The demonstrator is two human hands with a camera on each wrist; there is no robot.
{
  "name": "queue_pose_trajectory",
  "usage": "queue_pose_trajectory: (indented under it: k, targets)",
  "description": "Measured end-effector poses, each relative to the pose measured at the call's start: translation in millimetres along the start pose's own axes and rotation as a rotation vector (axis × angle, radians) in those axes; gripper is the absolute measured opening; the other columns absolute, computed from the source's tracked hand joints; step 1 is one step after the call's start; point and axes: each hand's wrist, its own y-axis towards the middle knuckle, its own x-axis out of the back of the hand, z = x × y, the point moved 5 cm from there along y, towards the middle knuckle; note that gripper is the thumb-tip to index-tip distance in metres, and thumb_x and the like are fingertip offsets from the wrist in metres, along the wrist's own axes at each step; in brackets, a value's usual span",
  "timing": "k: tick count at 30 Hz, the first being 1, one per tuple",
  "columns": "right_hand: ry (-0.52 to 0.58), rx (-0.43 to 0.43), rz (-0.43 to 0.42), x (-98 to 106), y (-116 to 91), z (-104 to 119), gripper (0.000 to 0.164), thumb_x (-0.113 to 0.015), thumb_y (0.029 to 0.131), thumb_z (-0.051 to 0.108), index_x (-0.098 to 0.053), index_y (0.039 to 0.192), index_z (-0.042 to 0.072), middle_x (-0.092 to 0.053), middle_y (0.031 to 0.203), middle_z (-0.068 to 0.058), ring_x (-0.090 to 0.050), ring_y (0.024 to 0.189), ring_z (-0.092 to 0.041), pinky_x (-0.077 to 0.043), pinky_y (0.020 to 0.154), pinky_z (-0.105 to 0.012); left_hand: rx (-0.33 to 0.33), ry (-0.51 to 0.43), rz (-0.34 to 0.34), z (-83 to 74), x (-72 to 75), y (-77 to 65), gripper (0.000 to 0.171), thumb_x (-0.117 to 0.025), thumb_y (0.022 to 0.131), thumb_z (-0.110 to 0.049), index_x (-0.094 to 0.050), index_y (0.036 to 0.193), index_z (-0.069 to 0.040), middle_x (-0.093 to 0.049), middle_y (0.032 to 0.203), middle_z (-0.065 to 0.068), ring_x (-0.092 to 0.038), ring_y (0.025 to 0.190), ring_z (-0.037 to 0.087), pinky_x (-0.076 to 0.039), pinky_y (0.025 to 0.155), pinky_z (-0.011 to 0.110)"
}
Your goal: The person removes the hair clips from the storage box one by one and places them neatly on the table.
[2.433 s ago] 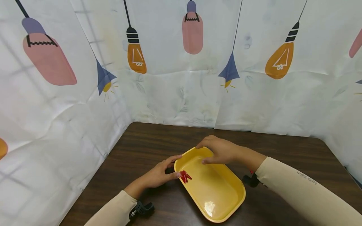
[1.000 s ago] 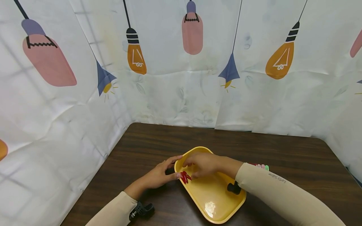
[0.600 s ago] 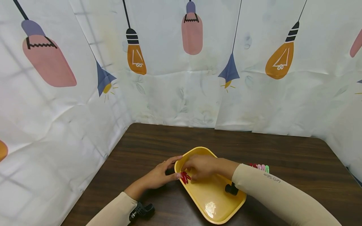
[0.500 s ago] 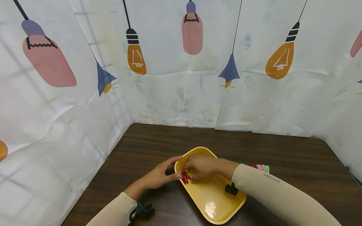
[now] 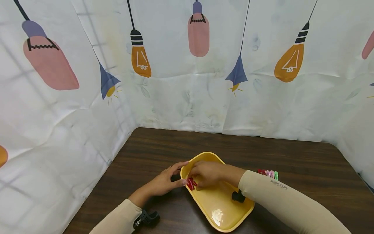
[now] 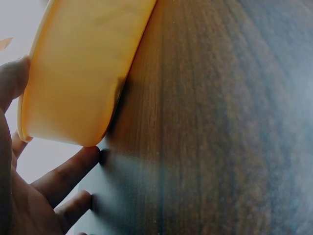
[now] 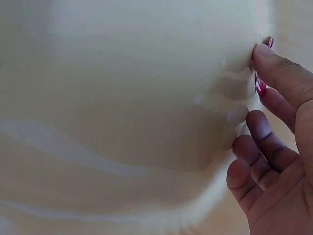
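Note:
A yellow plastic tray (image 5: 223, 203) sits at an angle on the dark table. My left hand (image 5: 165, 182) holds its far left corner, the thumb at the rim and other fingers against the outer wall, as the left wrist view shows with the tray (image 6: 83, 73). Inside the tray, several red hair clips (image 5: 191, 184) lie against the left wall. My right hand (image 5: 208, 174) reaches in over them. In the right wrist view its thumb and index finger pinch a red hair clip (image 7: 260, 88) low by the wall, while the other fingers are bent. The fingers partly hide the clips.
On the brown wood-grain table (image 5: 163, 143), beyond the right forearm, a row of hair clips (image 5: 268, 174) in red, pink and green lies beside the tray. The right sleeve (image 5: 280, 195) passes close to that row. A printed white curtain (image 5: 181, 97) hangs behind the table.
My right hand has gone from the tray's far rim down into it, to the red clips, and has shifted only slightly in the last half second. The left hand stays at the corner.

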Motion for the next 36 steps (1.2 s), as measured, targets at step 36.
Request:
queue_pose_trajectory:
  k: [36]
  targets:
    - [0.150,-0.057,-0.103,33,-9,-4,0.044,-0.086,0.085,0.024,-0.070,0.124,0.012,-0.067,0.098,0.013,-0.065,0.095,-0.014,-0.050,0.087,-0.027,0.028,-0.002,-0.003,0.7,-0.8,-0.6,0.068,-0.066,0.099,-0.048,-0.033,0.158,-0.039,-0.041,0.157,0.006,-0.052,0.135,0.029,-0.036,0.107,0.065]
